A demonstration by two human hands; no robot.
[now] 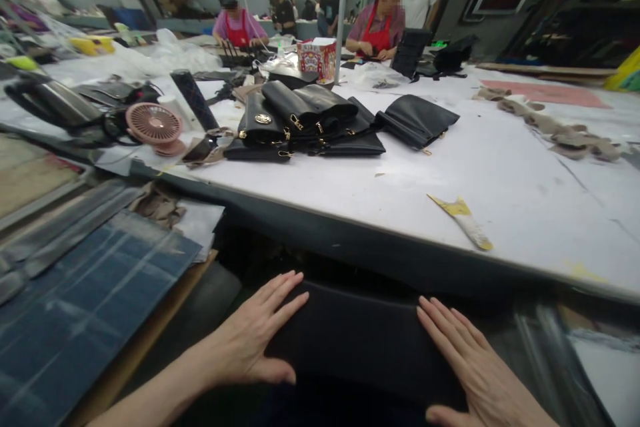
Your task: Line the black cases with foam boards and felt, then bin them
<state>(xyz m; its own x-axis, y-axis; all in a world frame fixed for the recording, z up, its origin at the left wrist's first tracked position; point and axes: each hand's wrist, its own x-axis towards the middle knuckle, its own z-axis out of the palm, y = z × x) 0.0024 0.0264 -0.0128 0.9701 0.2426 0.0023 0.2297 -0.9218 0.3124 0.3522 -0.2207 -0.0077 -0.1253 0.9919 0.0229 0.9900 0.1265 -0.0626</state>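
Observation:
A smooth black panel, like leather (pixel 360 340), lies low in front of me, below the table's edge; its near part fades into shadow. My left hand (pixel 255 333) rests flat on its left side, fingers stretched and thumb apart. On the opposite side, my right hand (pixel 465 360) lies with fingers straight and thumb spread, touching the panel's edge. Neither hand is closed around it. Beyond, on the white table (pixel 340 187), black leather bags with gold-coloured hardware (pixel 300 120) lie in a pile. Another black leather piece (pixel 417 120) is just right of them.
A yellow-and-white tube (pixel 465 220) lies near the table edge. At left stand a pink fan (pixel 155 125) and a metal kettle (pixel 65 107). Beige strips (pixel 555 123) lie at right. A blue board (pixel 95 313) is beside my left arm. People in red aprons (pixel 377 30) work across the table.

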